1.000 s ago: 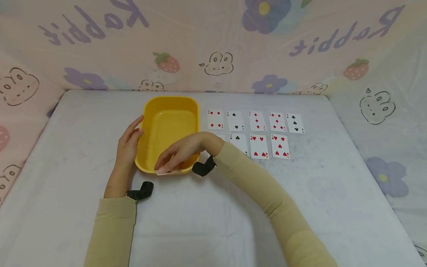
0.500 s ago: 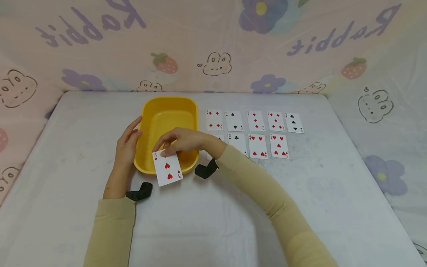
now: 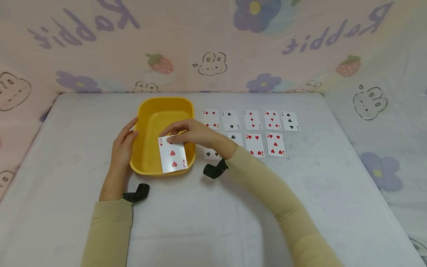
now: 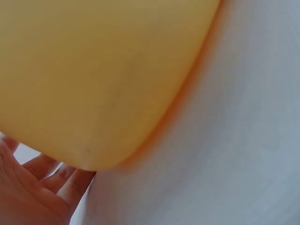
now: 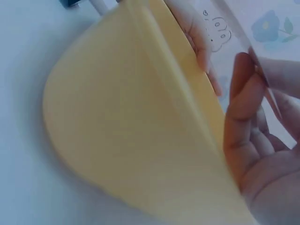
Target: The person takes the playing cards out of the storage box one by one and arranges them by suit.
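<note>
My right hand [image 3: 201, 135] pinches a playing card, the three of hearts [image 3: 172, 163], by its upper edge above the yellow plastic tub [image 3: 165, 174]. The card faces up and is tilted; in the right wrist view this card [image 5: 262, 77] shows nearly edge-on between thumb and fingers. My left hand [image 3: 121, 150] rests against the outside of the tub's left wall, fingers nearly straight. In the left wrist view the left fingers [image 4: 70, 185] touch the tub's outer side [image 4: 108, 84]. No other card shows in the visible part of the tub.
Right of the tub, face-up cards lie in two rows, among them the two of spades [image 3: 231, 120], the three of clubs [image 3: 290, 121] and the five of hearts [image 3: 275, 144]. My right forearm [image 3: 273, 189] partly covers the lower row. A patterned cloth [image 3: 180, 44] hangs behind the white table [image 3: 186, 218].
The three of hearts has come up from the tub's front edge, turned its face to the head camera and moved away from me and slightly right. The left hand stays at the tub.
</note>
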Demonstrator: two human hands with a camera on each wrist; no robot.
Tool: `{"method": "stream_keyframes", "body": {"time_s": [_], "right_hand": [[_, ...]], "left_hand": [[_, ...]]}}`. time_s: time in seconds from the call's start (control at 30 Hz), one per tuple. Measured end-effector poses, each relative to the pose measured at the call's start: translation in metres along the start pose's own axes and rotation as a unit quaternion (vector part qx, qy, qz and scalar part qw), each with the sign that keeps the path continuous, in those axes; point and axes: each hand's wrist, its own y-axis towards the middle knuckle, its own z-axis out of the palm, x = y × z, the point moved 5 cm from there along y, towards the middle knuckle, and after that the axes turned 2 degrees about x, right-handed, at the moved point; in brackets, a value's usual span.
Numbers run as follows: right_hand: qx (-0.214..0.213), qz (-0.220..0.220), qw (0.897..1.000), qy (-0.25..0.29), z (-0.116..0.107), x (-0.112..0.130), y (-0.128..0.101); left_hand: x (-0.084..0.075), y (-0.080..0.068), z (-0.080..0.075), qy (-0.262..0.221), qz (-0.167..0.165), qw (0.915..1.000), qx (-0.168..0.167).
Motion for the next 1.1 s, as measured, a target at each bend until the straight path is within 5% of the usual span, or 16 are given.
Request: {"method": "stream_keyframes", "body": {"time_s": [0.53,1.1], "right_hand": [[-0.149,0.005,0.989,-0.001,-0.067,-0.035,-0.067],[-0.264,0.057,0.962,0.026,-0.114,-0.075,-0.136]], "left_hand": [[-0.001,-0.002,-0.001,-0.025,-0.010,0.9996,0.004],[0.000,-0.002,-0.002,-0.047,-0.011,0.9988,0.012]]}}
